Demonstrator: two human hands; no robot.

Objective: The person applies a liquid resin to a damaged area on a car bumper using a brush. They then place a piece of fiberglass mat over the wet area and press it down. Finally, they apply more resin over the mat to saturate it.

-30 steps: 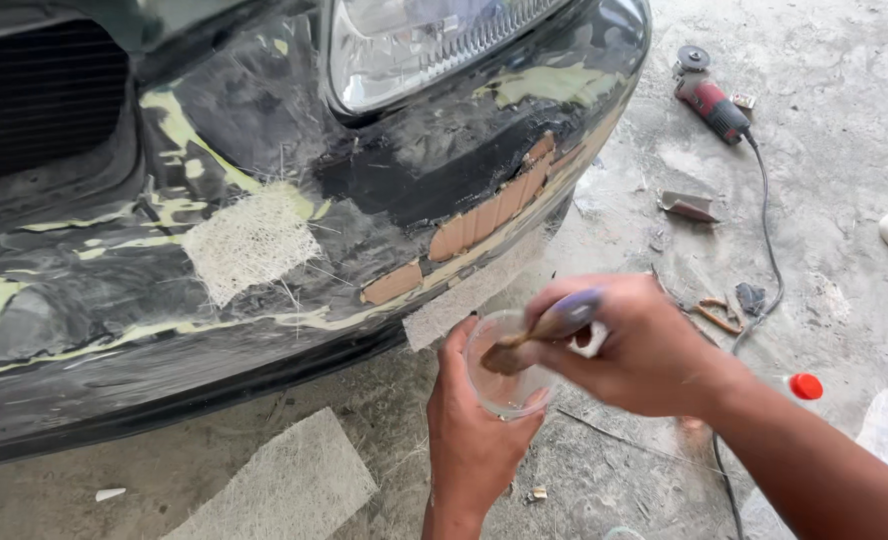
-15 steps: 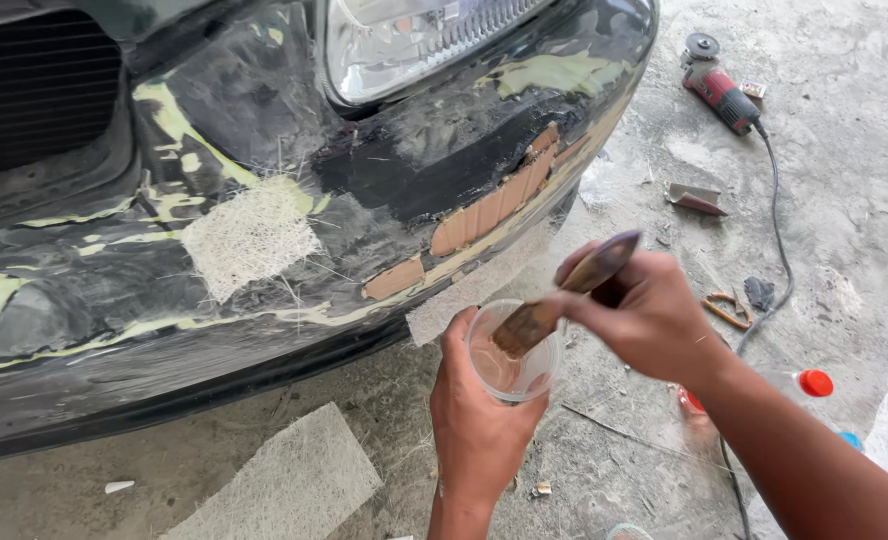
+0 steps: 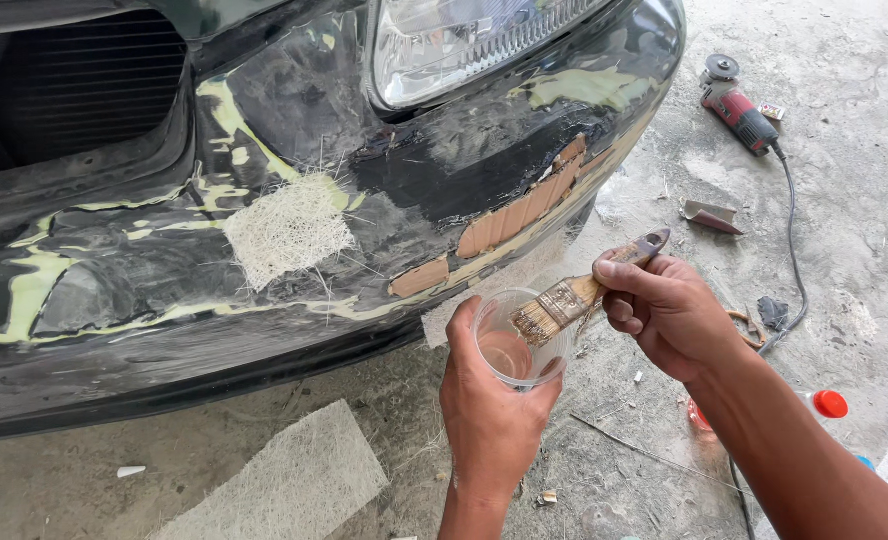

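Car body workshop: patched bumper (image 3: 294,250), angle grinder (image 3: 739,110)

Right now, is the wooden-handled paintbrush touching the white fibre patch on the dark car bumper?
No, the wooden-handled paintbrush has its bristles at the clear plastic cup in the left hand, away from the white fibre patch.

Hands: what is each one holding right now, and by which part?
The left hand grips a clear plastic cup around its side. The right hand holds a paintbrush by its handle, bristles at the cup's rim.
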